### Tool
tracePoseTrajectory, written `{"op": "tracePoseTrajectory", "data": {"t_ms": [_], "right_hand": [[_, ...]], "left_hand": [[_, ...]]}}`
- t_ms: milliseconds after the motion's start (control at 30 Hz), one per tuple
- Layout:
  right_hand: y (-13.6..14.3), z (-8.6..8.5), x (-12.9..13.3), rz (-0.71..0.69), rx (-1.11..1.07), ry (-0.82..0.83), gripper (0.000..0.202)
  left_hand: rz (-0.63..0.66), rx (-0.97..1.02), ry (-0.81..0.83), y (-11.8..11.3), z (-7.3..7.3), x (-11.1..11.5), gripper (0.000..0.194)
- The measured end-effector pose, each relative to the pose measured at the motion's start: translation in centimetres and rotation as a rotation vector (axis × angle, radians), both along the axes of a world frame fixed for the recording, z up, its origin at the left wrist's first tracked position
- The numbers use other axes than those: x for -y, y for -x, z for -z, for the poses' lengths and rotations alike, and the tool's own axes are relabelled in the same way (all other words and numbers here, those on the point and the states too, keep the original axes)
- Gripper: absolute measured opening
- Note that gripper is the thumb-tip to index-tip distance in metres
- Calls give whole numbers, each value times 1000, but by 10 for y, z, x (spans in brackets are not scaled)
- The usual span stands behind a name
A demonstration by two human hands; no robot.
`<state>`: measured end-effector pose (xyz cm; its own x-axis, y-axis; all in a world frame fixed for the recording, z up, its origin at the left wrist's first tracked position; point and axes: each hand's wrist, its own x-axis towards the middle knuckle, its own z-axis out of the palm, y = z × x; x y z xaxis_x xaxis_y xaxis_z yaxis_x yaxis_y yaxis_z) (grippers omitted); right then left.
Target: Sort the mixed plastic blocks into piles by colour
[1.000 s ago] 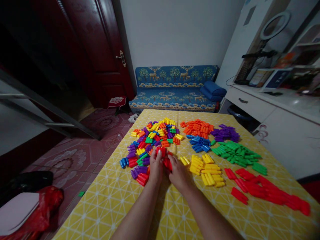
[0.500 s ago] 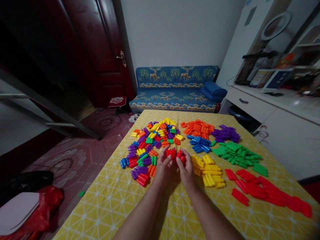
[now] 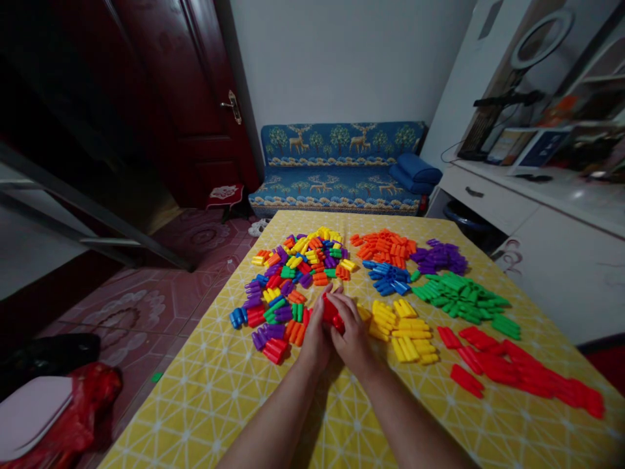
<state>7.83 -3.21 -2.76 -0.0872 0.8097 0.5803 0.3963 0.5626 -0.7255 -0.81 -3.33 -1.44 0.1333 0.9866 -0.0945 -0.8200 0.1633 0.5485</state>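
Red plastic building blocks (image 3: 333, 314) with rounded tips are pressed together between my two hands above the table's middle. My left hand (image 3: 316, 335) is closed around their left side. From the right, my right hand (image 3: 352, 333) wraps over them, fingers bent; the fingers hide how many blocks there are. Just left of my hands spreads a mixed heap of coloured blocks (image 3: 297, 266). A yellow block pile (image 3: 407, 329) lies close by my right hand. Farther right are loose red blocks (image 3: 517, 371).
Beyond the yellow pile are a blue pile (image 3: 389, 278), an orange pile (image 3: 385, 246), a purple pile (image 3: 441, 258) and a green pile (image 3: 459, 296). The yellow patterned tablecloth (image 3: 234, 394) covers the table. A blue sofa (image 3: 336, 179) stands behind; a white cabinet (image 3: 561, 260) is at right.
My hands were slightly apart, each with red block pieces. Now they have come together around the red blocks, with the right hand over them. The view has shifted slightly.
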Motion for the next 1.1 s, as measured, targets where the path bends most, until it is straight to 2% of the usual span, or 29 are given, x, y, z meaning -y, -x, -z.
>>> {"op": "tracePoseTrajectory", "data": {"t_ms": [133, 333, 467, 567, 633, 733, 833, 900, 1000, 1100], "right_hand": [[-3, -4, 4, 29, 7, -6, 48], [-12, -11, 6, 114, 8, -15, 29], [-13, -16, 10, 148, -7, 5, 23], [-26, -26, 16, 126, -9, 19, 22], [-48, -35, 20, 193, 3, 23, 21], [-105, -45, 24, 400, 108, 3, 23], [-174, -43, 27, 564, 391, 29, 28], [-211, -36, 30, 648, 663, 118, 32], [-238, -23, 38, 643, 1014, 205, 33], [-238, -16, 43, 627, 1108, 133, 40]], "left_hand": [[41, -99, -108, -3, 6, 4, 54], [167, -273, -144, -1, 1, 14, 68], [134, -281, -141, -3, -2, 20, 63], [169, -277, -181, -1, -4, 22, 55], [183, -346, -229, 2, -5, 19, 50], [105, -473, -267, 7, -1, 11, 42], [-5, -503, -255, 9, 6, 4, 38], [-27, -499, -243, 9, 10, 1, 38], [-8, -503, -235, 8, 12, 0, 37], [5, -549, -258, 8, 12, 0, 36]]}}
